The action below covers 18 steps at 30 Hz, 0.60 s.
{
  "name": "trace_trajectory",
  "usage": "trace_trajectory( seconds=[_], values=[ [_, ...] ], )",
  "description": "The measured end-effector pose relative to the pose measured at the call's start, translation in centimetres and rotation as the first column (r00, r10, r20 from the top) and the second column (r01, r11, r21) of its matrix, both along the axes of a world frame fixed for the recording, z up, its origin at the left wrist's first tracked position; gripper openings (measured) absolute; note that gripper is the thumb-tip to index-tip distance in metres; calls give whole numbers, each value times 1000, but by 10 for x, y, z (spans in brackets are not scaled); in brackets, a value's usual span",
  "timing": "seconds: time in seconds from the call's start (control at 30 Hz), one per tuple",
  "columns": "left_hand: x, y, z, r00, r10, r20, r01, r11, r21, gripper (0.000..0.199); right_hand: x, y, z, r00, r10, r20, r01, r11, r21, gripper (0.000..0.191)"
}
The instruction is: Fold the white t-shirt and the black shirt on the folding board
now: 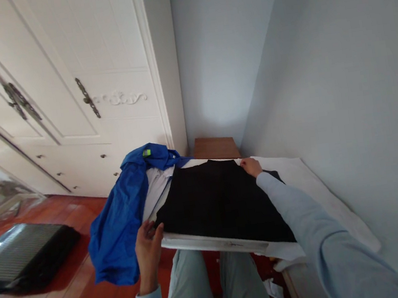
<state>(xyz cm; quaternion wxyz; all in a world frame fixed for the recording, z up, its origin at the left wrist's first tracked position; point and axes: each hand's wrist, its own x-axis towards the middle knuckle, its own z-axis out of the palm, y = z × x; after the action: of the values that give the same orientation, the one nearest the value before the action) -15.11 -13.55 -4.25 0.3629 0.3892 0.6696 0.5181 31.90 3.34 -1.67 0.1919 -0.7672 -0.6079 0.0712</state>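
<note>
A black garment (214,201) lies spread out flat on a white-covered table (212,244). Its near left corner is pinched between the thumb and fingers of my left hand (149,245). Across the cloth, my right hand (251,166) grips the far edge, right of the middle, with its fingers closed. My right forearm crosses over the right side of the garment and hides part of it. Whether the piece is a shirt or another garment, I cannot tell.
A blue jacket (121,229) hangs off the table's left end, beside white cloth (158,187). A brown wooden piece (215,147) stands behind the table. White wardrobe (114,47) at left, grey wall (354,97) at right. A black suitcase (25,257) lies on the floor.
</note>
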Motion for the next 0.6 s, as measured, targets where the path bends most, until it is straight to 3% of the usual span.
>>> trace_trajectory(
  seconds=[0.23,0.33,0.43,0.53,0.6],
  values=[
    [4,5,5,999,36,16,-37,998,45,68,11,-7,6,999,13,-32,-10,995,97,27],
    [13,-2,12,964,99,248,-116,992,55,65,12,-22,12,995,56,-84,-43,988,148,25],
    [23,-12,21,833,107,543,-128,992,0,52,12,-54,18,987,91,-131,-65,979,195,26],
    [33,-18,29,726,123,677,-105,992,-68,40,12,-108,23,955,121,-272,-58,972,229,28],
    [37,-20,31,698,171,696,-155,984,-86,37,8,-153,23,832,168,-528,-50,972,230,29]
  ],
)
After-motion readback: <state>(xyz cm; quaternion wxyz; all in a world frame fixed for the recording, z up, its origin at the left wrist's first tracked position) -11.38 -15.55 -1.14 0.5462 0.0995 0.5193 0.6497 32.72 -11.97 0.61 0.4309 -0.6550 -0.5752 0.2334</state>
